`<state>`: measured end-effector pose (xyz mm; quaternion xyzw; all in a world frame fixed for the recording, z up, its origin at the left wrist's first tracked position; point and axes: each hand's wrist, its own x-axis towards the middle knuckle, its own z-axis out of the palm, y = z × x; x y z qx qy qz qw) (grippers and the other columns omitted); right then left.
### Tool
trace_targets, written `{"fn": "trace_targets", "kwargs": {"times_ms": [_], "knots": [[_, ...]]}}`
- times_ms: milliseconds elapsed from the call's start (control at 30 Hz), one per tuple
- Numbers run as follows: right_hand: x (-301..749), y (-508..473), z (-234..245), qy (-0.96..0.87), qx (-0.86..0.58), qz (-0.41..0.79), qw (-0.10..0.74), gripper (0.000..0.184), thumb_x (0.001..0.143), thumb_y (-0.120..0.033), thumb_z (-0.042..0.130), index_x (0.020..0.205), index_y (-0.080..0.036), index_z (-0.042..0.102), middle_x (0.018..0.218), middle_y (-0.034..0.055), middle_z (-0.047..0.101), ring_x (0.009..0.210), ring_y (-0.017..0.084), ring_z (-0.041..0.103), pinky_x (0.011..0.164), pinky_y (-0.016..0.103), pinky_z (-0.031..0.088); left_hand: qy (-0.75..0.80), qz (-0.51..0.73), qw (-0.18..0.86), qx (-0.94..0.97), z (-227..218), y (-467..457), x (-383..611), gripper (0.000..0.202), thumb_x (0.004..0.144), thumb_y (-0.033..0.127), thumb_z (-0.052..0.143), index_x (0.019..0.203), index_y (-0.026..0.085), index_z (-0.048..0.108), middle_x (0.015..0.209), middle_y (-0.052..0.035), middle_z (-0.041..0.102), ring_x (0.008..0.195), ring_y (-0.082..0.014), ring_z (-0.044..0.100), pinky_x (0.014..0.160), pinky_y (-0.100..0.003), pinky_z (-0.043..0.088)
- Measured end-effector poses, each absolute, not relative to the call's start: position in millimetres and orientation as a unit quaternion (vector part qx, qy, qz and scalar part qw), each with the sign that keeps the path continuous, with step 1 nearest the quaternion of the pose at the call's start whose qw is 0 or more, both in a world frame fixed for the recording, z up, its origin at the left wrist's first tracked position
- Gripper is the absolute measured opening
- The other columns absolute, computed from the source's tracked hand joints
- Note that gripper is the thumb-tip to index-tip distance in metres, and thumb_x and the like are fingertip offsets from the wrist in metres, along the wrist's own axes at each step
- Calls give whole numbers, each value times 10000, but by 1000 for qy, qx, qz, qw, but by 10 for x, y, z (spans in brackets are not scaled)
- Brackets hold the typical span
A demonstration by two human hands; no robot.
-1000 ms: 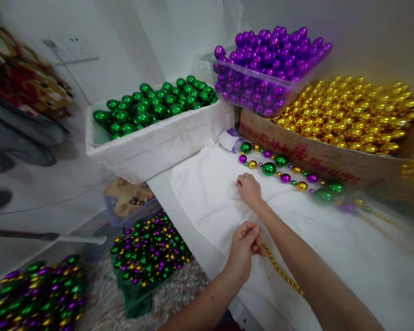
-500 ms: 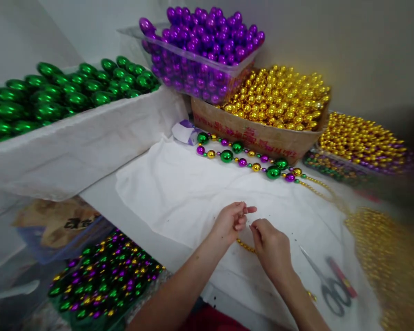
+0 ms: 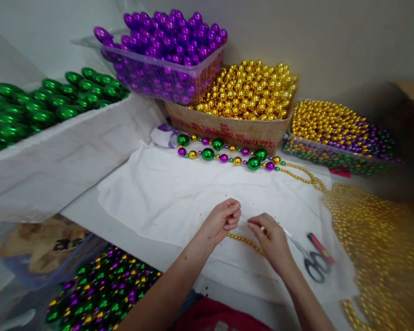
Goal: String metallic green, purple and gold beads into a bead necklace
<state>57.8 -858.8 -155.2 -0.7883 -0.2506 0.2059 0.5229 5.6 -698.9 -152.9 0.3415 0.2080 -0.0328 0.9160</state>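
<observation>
My left hand (image 3: 224, 217) is closed above the white cloth (image 3: 152, 188), its fingers curled in and the thumb pressed to them. To its right, my right hand (image 3: 272, 239) pinches with thumb and forefinger, a small gap away from the left. What sits in either pinch is too small to make out. A strand of small gold beads (image 3: 245, 240) runs from beneath the left hand to the right hand, where its end is hidden. Scissors (image 3: 310, 262) lie on the cloth just right of my right hand, beside a red stick-like item (image 3: 320, 248).
A long necklace of green, purple and gold beads (image 3: 224, 158) lies across the back. Behind it stand a clear bin of purple beads (image 3: 196, 78) and a cardboard box (image 3: 227, 131) of gold ones. Green beads (image 3: 55, 99) fill a white box at left. Gold strands (image 3: 376, 248) heap at right.
The view has swung to the right, so the scene sits further left. My left forefinger, stretched out before, is now curled in. More of the gold strand shows between my hands.
</observation>
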Motion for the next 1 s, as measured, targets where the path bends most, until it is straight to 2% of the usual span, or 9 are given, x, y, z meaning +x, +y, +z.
{"fn": "trace_targets", "kwargs": {"times_ms": [67,167,267,367,533,600,767,1000], "knots": [[713,-8573,-1546,-190,-758,215,586,159,802,-323,596,838,-185,665,826,43,620,775,178,535,642,279,387,200,-46,912,355,-1517,-7039,58,249,758,261,675,776,156,449,594,60,418,404,0,282,344,-107,119],[813,-8513,-1561,-159,-726,240,624,223,770,-348,613,909,-177,649,808,34,628,694,157,533,546,252,398,204,-52,898,385,-1495,-7111,64,239,768,287,662,781,156,463,592,57,428,406,-1,276,351,-113,115],[799,-8455,-1592,-135,-698,248,658,185,743,-339,636,814,-168,644,703,4,597,601,121,491,498,227,368,220,-56,878,421,-1469,-7161,62,239,766,318,655,780,161,476,577,53,449,405,-9,283,353,-122,119],[765,-8434,-1604,-117,-687,237,677,148,727,-310,660,698,-167,633,611,-25,550,541,92,426,492,217,328,231,-66,863,445,-1452,-7184,56,239,749,330,659,765,169,483,547,56,450,399,-19,288,356,-135,123],[772,-8467,-1566,-101,-670,240,695,112,669,-255,726,650,-167,659,620,-19,575,552,89,419,506,214,329,218,-76,844,484,-1459,-7179,47,207,731,303,663,728,157,517,538,57,437,410,-21,284,376,-159,109],[779,-8494,-1563,-85,-648,263,710,132,652,-267,743,671,-167,659,619,-20,573,531,82,413,486,208,327,201,-76,841,496,-1468,-7176,45,200,734,306,661,726,152,534,539,58,429,421,-23,288,390,-167,119],[767,-8575,-1597,-34,-559,362,745,296,629,-341,754,869,-197,657,650,-23,551,525,85,456,410,177,287,173,-79,839,509,-1470,-7186,45,222,748,344,653,727,148,551,531,58,418,439,-33,296,413,-183,138],[712,-8588,-1604,-16,-514,398,760,263,614,-334,774,773,-187,625,634,-18,554,510,77,460,395,163,267,158,-101,837,514,-1427,-7217,38,245,732,357,673,726,139,560,525,55,425,441,-35,288,418,-188,135]]}}
